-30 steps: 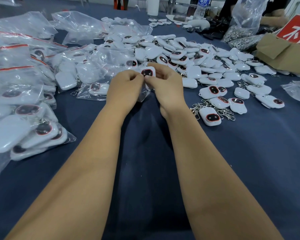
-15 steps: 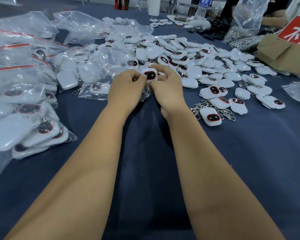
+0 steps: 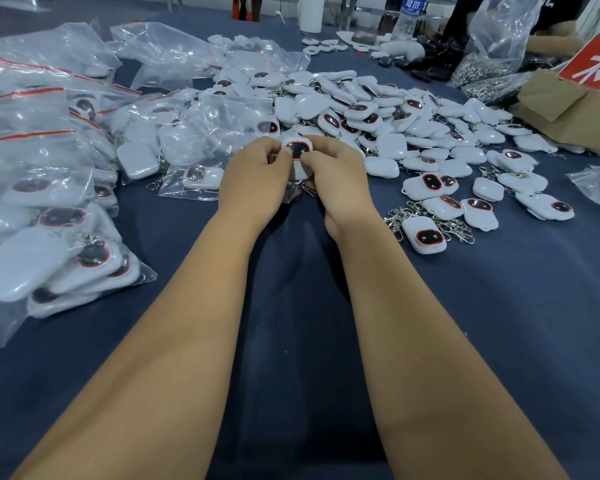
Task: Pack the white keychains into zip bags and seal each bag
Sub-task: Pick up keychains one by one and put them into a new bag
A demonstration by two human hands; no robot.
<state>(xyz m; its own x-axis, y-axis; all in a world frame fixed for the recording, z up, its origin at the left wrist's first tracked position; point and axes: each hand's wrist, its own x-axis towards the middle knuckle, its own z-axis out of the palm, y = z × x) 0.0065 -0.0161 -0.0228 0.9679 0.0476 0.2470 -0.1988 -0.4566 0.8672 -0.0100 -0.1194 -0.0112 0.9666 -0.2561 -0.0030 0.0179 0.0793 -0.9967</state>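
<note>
hands: left hand [image 3: 257, 174] and right hand [image 3: 336, 174] pinch 1 keychain [image 3: 297, 150] | loose pile [image 3: 413, 126] uncountable | bare surface [image 3: 516, 306] lower right

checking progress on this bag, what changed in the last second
Little changed: both hands, the left hand and right hand, keep pinching the white keychain with a red-ringed dark face in its clear zip bag, fingers closing in slightly. The loose keychain pile and packed bags stayed put.
</note>
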